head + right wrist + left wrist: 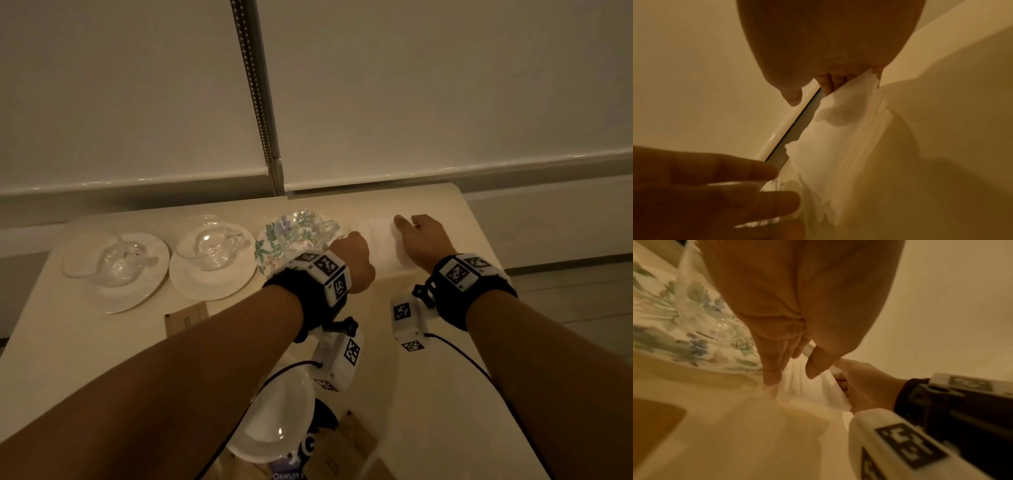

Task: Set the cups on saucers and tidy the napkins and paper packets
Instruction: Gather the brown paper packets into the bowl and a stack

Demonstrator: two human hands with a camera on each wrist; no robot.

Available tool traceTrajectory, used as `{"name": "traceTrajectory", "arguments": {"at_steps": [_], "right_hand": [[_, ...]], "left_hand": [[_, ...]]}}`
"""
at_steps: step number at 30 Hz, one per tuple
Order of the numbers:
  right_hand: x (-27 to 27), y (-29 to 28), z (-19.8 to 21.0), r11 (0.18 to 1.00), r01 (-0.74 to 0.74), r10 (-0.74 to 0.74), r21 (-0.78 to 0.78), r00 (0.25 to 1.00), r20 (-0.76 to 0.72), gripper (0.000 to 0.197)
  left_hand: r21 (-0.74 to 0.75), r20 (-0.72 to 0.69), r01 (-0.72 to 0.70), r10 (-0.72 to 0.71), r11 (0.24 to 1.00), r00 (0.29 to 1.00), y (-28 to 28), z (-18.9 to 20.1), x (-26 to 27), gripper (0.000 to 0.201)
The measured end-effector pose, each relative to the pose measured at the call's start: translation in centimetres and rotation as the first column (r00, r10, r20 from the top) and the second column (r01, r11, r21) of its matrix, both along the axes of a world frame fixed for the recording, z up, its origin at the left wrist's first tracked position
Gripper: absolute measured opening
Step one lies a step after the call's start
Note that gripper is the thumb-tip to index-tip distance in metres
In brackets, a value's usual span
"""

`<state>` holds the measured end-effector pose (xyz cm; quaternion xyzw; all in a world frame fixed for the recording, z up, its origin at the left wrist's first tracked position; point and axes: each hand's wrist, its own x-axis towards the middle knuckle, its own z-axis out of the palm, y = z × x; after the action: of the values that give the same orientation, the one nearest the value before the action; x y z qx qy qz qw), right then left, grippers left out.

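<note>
Three glass cups stand on saucers along the table's far edge: the left cup (114, 263), the middle cup (214, 248) and a cup (303, 228) on the floral saucer (269, 248). Right of them lies a white napkin stack (380, 243), with one hand at each side. My left hand (356, 240) touches its left edge with straight fingers (772, 369), thumb over the top. My right hand (411, 222) holds the right side, its fingers (828, 82) curled at the far corner of the napkin stack (838, 146). A brown paper packet (186, 318) lies nearer me.
An empty white plate (274, 425) and another brown packet (352, 442) lie near the table's front edge, under my left forearm. Roller blinds and a window ledge (445, 174) run close behind the table (85, 359). The table's right edge is near my right wrist.
</note>
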<state>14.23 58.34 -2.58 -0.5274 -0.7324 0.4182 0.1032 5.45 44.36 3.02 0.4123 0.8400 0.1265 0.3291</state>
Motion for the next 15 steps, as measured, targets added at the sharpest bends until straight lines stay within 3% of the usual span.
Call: {"name": "traceTrajectory", "arguments": {"at_steps": [4,10,15], "right_hand": [[0.3,0.0,0.2,1.0,-0.024,0.023,-0.018,0.998,-0.05,0.064],[1.2,-0.3,0.2,0.992,-0.052,0.027,-0.112,0.978,-0.208,0.065],[2.0,-0.2,0.1,0.992,-0.054,0.029,-0.116,0.978,-0.207,0.066]], "left_hand": [[-0.063,0.006,-0.048,0.048,0.997,0.999,0.8,-0.6,0.6,0.042],[-0.022,0.031,-0.108,0.108,0.994,0.994,1.5,-1.0,1.3,0.049],[-0.031,0.029,-0.125,0.126,0.992,0.992,1.8,-1.5,1.2,0.047]]}}
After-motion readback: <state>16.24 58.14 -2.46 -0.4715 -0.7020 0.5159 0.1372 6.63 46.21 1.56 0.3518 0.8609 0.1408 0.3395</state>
